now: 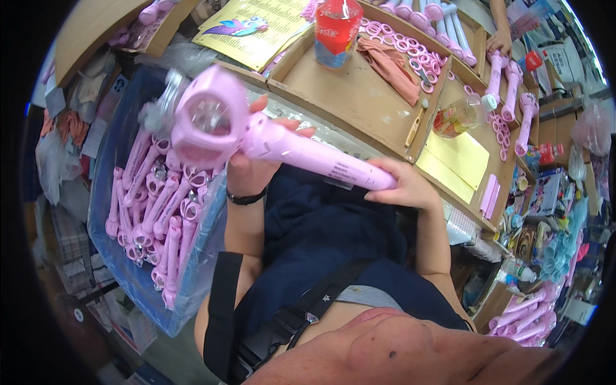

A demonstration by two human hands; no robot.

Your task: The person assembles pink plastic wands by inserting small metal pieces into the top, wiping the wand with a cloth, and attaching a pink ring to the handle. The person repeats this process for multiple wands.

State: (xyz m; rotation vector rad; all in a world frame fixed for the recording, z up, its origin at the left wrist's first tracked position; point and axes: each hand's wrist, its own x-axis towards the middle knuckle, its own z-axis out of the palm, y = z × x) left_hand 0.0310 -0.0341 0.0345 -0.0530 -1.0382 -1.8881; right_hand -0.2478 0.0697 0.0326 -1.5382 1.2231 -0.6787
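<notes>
At a cluttered cardboard-topped counter (359,96), a person holds a pink handheld fan (256,138) above the lap. The left hand (256,163) grips it just below the round head; the right hand (404,183) closes around the handle's end. A blue bin (122,256) of matching pink fans (157,212) stands at left.

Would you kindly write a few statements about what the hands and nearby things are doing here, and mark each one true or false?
1. Both hands hold one pink handheld fan. True: the left hand grips near its head, the right hand its handle end.
2. The blue bin holds green bottles. False: it holds pink fans.
3. A dark band circles the left wrist. True.
4. The red-labelled bottle lies in the person's lap. False: it stands in a cardboard tray.
</notes>
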